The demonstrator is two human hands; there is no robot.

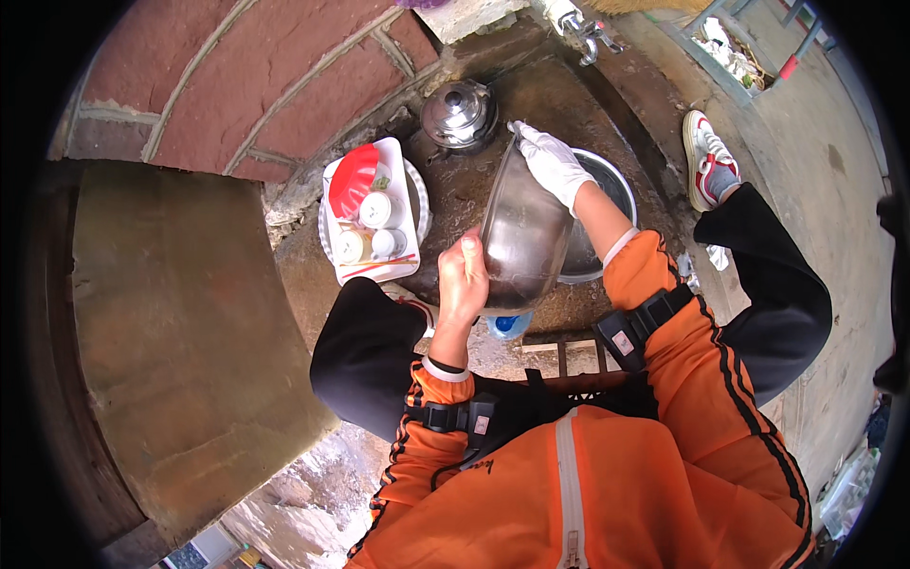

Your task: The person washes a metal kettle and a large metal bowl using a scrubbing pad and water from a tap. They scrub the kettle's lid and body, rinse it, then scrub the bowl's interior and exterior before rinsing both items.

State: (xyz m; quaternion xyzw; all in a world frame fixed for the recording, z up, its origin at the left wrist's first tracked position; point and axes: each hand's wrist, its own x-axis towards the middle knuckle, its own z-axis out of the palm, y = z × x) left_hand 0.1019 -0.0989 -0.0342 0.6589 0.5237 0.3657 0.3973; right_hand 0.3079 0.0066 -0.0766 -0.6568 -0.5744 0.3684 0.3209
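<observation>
A large stainless steel basin [527, 235] is tipped on its side between my hands, over the wet floor. My bare left hand [463, 279] grips its near left edge, thumb up along the metal. At the far edge, my right hand [553, 165], in a white glove, holds the basin, some fingers hidden. Partly behind it sits a second metal basin [597, 245] with a pale rim, dark inside. On the left a white tray [387, 274] carries a red bowl [353, 181], several white cups [379, 209] and thin red and yellow sticks [377, 266].
A lidded metal kettle or pot [458, 114] stands beyond the tray, near the stone wall [298, 78]. A tap [589, 43] projects at the top. Below the tipped basin is a blue plastic item [508, 324]. A bin with litter [732, 60] stands upper right.
</observation>
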